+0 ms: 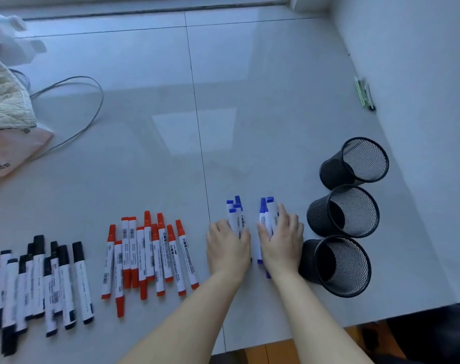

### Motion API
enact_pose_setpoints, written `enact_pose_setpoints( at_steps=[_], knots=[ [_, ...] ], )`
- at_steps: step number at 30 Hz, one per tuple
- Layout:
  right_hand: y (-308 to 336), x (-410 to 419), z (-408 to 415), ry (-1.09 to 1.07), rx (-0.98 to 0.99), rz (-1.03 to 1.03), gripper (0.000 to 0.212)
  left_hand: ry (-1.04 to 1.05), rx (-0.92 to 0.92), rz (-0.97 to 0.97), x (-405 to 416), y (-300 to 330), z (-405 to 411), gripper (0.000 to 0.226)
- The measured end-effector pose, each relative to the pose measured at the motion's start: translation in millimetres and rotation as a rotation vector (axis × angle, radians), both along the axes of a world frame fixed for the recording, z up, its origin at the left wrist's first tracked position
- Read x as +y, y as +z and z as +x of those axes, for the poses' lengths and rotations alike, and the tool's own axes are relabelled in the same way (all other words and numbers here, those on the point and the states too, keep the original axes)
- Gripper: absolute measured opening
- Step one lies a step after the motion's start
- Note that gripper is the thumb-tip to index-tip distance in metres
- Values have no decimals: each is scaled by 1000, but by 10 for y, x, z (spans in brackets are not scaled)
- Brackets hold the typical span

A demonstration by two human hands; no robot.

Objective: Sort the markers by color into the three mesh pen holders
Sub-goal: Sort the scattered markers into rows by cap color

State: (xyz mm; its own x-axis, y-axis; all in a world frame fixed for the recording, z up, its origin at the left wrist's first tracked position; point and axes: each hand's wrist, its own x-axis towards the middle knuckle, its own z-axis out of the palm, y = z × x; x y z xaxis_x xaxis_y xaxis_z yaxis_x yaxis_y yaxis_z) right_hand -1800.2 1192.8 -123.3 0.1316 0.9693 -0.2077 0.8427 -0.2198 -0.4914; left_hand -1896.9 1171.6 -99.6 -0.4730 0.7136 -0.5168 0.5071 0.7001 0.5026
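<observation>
Blue markers [235, 215] lie in two bunches on the table [249, 101], just left of three holders [318, 214]; left hand [227, 248] and right hand [282, 243] each cover one bunch, fingers curled over it and close together. Risk: an overfull bunch may splay on lifting; strays may roll into the red markers [147, 253]; the right forearm may tip the nearest holder [306, 258], which looks empty.

Black markers [66, 285], red markers [144, 253], blue markers [234, 218] flat; holders [334, 172] upright.
</observation>
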Motion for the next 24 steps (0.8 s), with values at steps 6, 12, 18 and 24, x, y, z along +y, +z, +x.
enact_pose_setpoints(
  at_steps=[6, 12, 18, 24],
  knots=[
    [-72, 38, 77, 49, -152, 0, 64, -13, 21, 80, -67, -44, -15, 62],
    [-101, 50, 68, 86, -199, -63, 63, -68, 7, 81, -65, -48, -84, 57],
    [-115, -28, -48, 153, -222, -87, 58, -49, -16, 113, -129, -43, -111, 49],
    [-116, -183, -71, 290, -228, -73, 59, 73, -110, 70, -126, -19, -128, 52]
  ],
)
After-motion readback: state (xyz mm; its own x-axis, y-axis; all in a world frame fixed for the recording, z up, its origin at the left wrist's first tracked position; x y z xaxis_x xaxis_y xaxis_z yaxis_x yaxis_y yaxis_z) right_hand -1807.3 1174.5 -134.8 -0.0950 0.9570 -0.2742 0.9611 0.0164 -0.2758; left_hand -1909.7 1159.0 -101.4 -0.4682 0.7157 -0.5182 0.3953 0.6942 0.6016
